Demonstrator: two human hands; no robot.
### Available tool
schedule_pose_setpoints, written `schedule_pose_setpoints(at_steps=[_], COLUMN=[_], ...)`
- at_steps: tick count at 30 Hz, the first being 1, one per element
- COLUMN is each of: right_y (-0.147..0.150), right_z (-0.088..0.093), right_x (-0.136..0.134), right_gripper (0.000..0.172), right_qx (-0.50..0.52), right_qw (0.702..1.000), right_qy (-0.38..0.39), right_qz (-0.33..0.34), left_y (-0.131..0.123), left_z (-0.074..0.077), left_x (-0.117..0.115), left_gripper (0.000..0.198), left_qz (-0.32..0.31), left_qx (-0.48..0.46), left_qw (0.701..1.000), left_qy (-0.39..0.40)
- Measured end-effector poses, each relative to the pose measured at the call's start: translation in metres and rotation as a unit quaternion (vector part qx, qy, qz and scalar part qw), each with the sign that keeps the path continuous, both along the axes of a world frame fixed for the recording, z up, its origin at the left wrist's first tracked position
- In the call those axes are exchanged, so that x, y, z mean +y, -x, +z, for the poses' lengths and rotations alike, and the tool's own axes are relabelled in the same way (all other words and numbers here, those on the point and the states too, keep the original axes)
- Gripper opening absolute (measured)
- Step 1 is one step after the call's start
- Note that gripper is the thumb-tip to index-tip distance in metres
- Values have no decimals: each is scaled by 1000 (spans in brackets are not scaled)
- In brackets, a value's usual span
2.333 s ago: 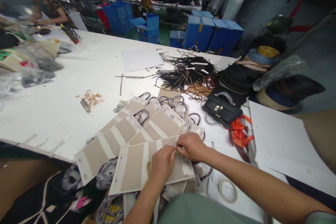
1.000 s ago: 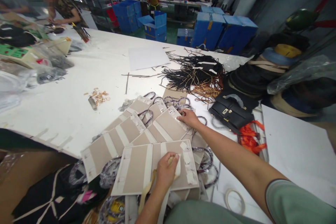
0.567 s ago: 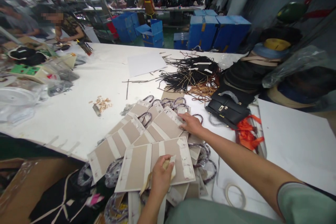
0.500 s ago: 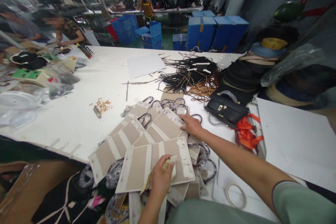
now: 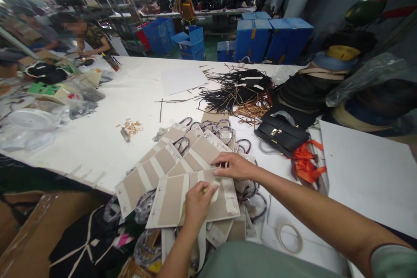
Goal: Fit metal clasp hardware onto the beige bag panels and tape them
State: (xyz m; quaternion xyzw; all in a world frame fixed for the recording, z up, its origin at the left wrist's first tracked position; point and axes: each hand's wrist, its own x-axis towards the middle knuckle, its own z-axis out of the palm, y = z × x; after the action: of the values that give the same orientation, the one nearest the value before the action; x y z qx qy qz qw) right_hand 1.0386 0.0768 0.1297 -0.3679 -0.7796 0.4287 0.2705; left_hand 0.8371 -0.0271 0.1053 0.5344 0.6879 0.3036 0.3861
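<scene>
A beige board panel [image 5: 169,189] with pale strips across it and small metal fittings along its ends lies on top of a pile near me. My left hand [image 5: 198,203] is over its middle, thumb and fingers pinched on a cream strip of tape [image 5: 215,193]. At the panel's upper edge is my right hand [image 5: 237,166], thumb and fingers apart, with nothing visible in it. Similar panels [image 5: 156,163] overlap beneath and behind. Plastic-wrapped looped handles [image 5: 145,206] stick out around the pile. The far side of my left palm is hidden.
A roll of tape [image 5: 289,238] lies at the lower right. Beyond are a black handbag [image 5: 280,132], orange ribbon [image 5: 308,160] and a heap of black cords [image 5: 231,91]. Small gold-coloured pieces [image 5: 133,127] lie on the white table [image 5: 130,87]. People work farther back.
My right hand has come down and toward me, from the panels behind to the front panel's upper edge. My left hand has shifted slightly up and left, still pinching the strip.
</scene>
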Motion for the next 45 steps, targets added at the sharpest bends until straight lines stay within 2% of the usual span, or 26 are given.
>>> schedule_pose_setpoints(at_steps=[2, 5, 9, 12, 14, 17, 19, 21, 24, 26, 30, 32, 34, 36, 39, 41, 45], right_y=[9, 19, 29, 36, 39, 39, 42, 49, 65, 74, 81, 79, 74, 69, 64, 63, 62], right_z=[13, 21, 23, 14, 3, -18, -30, -42, -60, -72, -88, -91, -91, -91, -84, -74, -46], right_x=[-8, -10, -7, -3, 5, 34, 63, 93, 129, 141, 146, 144, 144, 145, 147, 149, 141], right_gripper=[16, 8, 8, 11, 11, 14, 18, 23, 27, 26, 20, 25, 41, 47, 28, 19, 15], right_qx=[-40, -149, -260, -297, -292, -206, -106, -41, -48, -74, -122, -145, -169, -196, -221, -218, -194], right_qw=[998, 984, 949, 934, 941, 973, 981, 971, 955, 950, 938, 929, 918, 913, 921, 934, 958], right_qy=[-8, -68, -147, -172, -160, -70, 19, 75, 82, 73, 51, 33, 4, -22, -21, -8, 6], right_qz=[52, 69, 101, 99, 55, -79, -162, -222, -279, -296, -319, -338, -358, -358, -321, -283, -213], left_y=[2, 6, 12, 14, 14, 13, 11, 10, 10, 10, 13, 15, 18, 21, 24, 25, 23], left_z=[-2, -5, -9, -12, -15, -25, -36, -48, -66, -73, -77, -77, -76, -73, -67, -62, -52], left_x=[5, 12, 19, 24, 26, 28, 28, 28, 29, 30, 33, 33, 33, 32, 30, 28, 24], left_gripper=[30, 24, 25, 16, 19, 22, 24, 27, 30, 32, 33, 32, 30, 30, 30, 27, 32], left_qz=[-1, -16, -89, -113, -93, -36, -2, 11, 12, 15, 11, 4, -6, -16, -30, -35, -21], left_qx=[24, 26, 9, 56, 75, 35, -25, -93, -152, -162, -172, -177, -181, -187, -188, -180, -164], left_qw=[1000, 999, 993, 987, 986, 991, 996, 995, 988, 986, 982, 981, 979, 978, 977, 978, 980], left_qy=[-12, -40, -82, -96, -118, -126, -89, -36, 22, 44, 71, 83, 91, 94, 98, 103, 115])
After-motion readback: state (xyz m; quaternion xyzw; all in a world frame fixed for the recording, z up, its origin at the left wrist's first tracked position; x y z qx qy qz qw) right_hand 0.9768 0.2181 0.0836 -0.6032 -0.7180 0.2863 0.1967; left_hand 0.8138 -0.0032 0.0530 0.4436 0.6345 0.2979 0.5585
